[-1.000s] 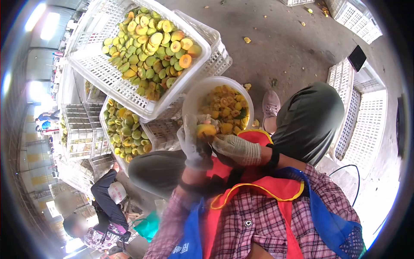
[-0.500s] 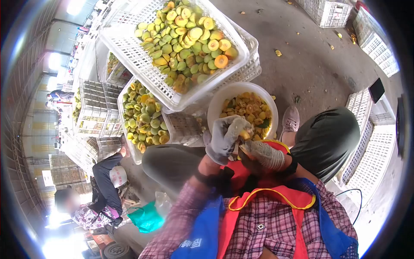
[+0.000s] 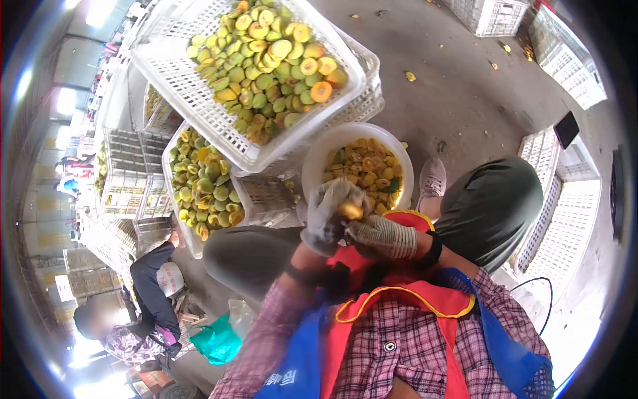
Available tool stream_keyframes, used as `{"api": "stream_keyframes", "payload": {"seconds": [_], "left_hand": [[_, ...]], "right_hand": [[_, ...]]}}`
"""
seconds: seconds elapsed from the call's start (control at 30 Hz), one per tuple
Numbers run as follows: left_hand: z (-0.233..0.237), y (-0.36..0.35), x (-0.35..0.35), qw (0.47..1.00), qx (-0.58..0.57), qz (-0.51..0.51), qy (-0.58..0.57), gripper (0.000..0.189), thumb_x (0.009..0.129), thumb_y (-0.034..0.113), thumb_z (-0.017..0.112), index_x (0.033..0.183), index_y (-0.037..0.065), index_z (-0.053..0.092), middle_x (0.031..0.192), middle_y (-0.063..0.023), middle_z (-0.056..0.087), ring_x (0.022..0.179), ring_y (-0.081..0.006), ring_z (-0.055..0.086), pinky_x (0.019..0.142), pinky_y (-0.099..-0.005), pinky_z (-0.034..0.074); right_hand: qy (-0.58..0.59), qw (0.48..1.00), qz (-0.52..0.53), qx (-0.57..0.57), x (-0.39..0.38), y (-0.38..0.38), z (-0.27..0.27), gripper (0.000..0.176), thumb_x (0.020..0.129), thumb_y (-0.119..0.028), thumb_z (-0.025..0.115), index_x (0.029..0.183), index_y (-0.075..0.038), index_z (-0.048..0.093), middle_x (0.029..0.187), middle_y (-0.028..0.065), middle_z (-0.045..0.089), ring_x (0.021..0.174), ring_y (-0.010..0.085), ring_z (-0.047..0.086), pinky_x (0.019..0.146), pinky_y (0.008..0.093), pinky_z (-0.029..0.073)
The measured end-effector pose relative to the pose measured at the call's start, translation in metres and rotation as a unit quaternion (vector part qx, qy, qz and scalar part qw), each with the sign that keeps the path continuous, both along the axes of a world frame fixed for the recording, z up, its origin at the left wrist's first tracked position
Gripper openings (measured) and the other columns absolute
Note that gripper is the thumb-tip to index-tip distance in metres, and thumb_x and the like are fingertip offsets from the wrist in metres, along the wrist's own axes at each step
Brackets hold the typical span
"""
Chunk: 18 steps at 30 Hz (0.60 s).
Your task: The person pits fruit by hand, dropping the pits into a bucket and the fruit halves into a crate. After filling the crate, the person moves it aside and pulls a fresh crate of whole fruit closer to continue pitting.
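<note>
My left hand (image 3: pixel 332 216), in a grey glove, is closed around a yellow-orange piece of fruit (image 3: pixel 350 211). Beside it my right hand (image 3: pixel 387 236), in a pale knitted glove, has its fingers curled together close to the fruit. What those fingers grip is hidden. Both hands are over my lap, at the near rim of a white tub (image 3: pixel 311 169) holding yellow fruit pieces (image 3: pixel 372 166). Beyond the tub, a white crate (image 3: pixel 174 66) bears many halved green-skinned fruits (image 3: pixel 272 73) with orange flesh.
A lower crate (image 3: pixel 174 223) of fruit stands left of the tub. Stacked crates (image 3: pixel 133 173) are farther left, near a seated person (image 3: pixel 156 286). A green bag (image 3: pixel 218 340) lies on the floor. White crates (image 3: pixel 561 226) stand to the right. Fruit scraps (image 3: pixel 411 76) dot the floor.
The whole view has shifted, so surroundings appear farther left. My left hand has turned, and the fruit piece in it shows more plainly. My right hand stays close beside it.
</note>
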State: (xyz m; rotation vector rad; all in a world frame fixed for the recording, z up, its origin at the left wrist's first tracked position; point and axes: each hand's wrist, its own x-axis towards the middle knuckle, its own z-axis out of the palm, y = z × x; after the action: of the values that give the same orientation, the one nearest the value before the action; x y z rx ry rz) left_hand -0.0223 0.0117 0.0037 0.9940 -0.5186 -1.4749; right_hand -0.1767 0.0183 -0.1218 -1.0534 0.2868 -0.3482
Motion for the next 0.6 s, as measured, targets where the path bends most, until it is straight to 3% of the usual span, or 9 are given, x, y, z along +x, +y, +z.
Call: {"api": "stream_keyframes", "payload": {"seconds": [0.1,0.13,0.17,0.2,0.23,0.37,0.4,0.43,0.6], "left_hand": [[-0.015,-0.008,0.018,0.94,-0.269,-0.185,-0.095,0.033,0.091,0.036,0.054,0.085,0.004,0.059,0.072,-0.0118,0.06,0.067,-0.022,0.059,0.057,-0.0306,0.046],[-0.021,-0.008,0.017,0.94,-0.271,-0.184,-0.092,0.033,0.091,0.036,0.054,0.085,0.004,0.059,0.072,-0.0118,0.06,0.067,-0.022,0.059,0.057,-0.0306,0.046],[-0.022,-0.008,0.015,0.97,-0.17,-0.128,0.117,0.033,0.092,0.037,0.054,0.09,0.005,0.059,0.074,-0.011,0.06,0.068,-0.0219,0.059,0.058,-0.0305,0.046],[-0.021,-0.008,0.015,0.945,-0.056,-0.068,0.316,0.033,0.092,0.038,0.053,0.094,0.006,0.058,0.075,-0.0102,0.059,0.068,-0.0217,0.058,0.059,-0.0304,0.047],[-0.016,-0.008,0.022,0.936,0.03,-0.015,0.35,0.032,0.092,0.038,0.052,0.098,0.007,0.056,0.077,-0.0086,0.058,0.068,-0.0209,0.058,0.06,-0.0316,0.048],[-0.036,0.004,0.111,0.941,-0.009,0.235,0.245,0.042,0.093,0.043,0.049,0.111,0.006,0.057,0.087,-0.0096,0.061,0.078,-0.0227,0.06,0.067,-0.0338,0.05],[-0.033,0.007,0.144,0.904,-0.022,0.318,0.286,0.051,0.092,0.048,0.048,0.118,0.005,0.057,0.097,-0.0119,0.064,0.089,-0.0271,0.062,0.075,-0.037,0.051],[-0.028,0.008,0.154,0.904,-0.023,0.316,0.286,0.051,0.092,0.048,0.048,0.118,0.005,0.057,0.097,-0.0119,0.064,0.089,-0.0271,0.062,0.075,-0.037,0.051],[-0.006,-0.018,0.162,0.955,-0.045,0.29,0.044,0.047,0.096,0.042,0.043,0.125,0.005,0.051,0.108,-0.0105,0.061,0.091,-0.0209,0.06,0.067,-0.0303,0.051]], "right_hand": [[-0.124,0.812,-0.096,-0.562,0.008,-0.015,0.036,0.038,0.093,-0.026,0.056,0.12,0.001,0.053,0.109,0.0165,0.059,0.101,0.0308,0.059,0.089,0.0381,0.047],[-0.122,0.812,-0.094,-0.564,0.006,-0.021,0.056,0.038,0.093,-0.026,0.056,0.12,0.001,0.053,0.109,0.0165,0.059,0.101,0.0308,0.059,0.089,0.0381,0.047],[0.006,0.96,0.019,-0.278,0.006,-0.026,0.078,0.036,0.094,-0.027,0.055,0.118,-0.001,0.054,0.101,0.0167,0.06,0.095,0.0317,0.06,0.084,0.0395,0.047],[0.13,0.982,0.126,0.045,0.009,-0.029,0.09,0.035,0.094,-0.029,0.054,0.117,-0.002,0.056,0.092,0.017,0.062,0.088,0.0327,0.061,0.079,0.041,0.048],[-0.017,0.965,-0.108,-0.237,0.021,-0.014,0.064,0.037,0.096,-0.038,0.049,0.11,-0.006,0.059,0.074,0.0104,0.061,0.07,0.0247,0.06,0.064,0.0335,0.048],[0.085,0.955,-0.167,-0.229,0.012,-0.021,0.048,0.042,0.095,-0.048,0.047,0.099,-0.009,0.059,0.062,0.0046,0.055,0.053,0.0168,0.054,0.047,0.0266,0.04],[0.049,0.991,-0.059,0.111,0.002,-0.026,0.065,0.041,0.094,-0.051,0.048,0.093,-0.012,0.057,0.059,0.0034,0.052,0.047,0.0151,0.049,0.042,0.0256,0.036],[0.006,0.897,0.059,0.437,-0.004,-0.029,0.078,0.041,0.092,-0.054,0.049,0.086,-0.014,0.054,0.057,0.0022,0.049,0.041,0.0134,0.044,0.037,0.0246,0.032],[0.092,0.904,-0.051,0.414,0.008,-0.035,0.096,0.04,0.09,-0.055,0.053,0.082,-0.016,0.049,0.052,0.0011,0.045,0.034,0.0134,0.038,0.03,0.0282,0.027]]}}
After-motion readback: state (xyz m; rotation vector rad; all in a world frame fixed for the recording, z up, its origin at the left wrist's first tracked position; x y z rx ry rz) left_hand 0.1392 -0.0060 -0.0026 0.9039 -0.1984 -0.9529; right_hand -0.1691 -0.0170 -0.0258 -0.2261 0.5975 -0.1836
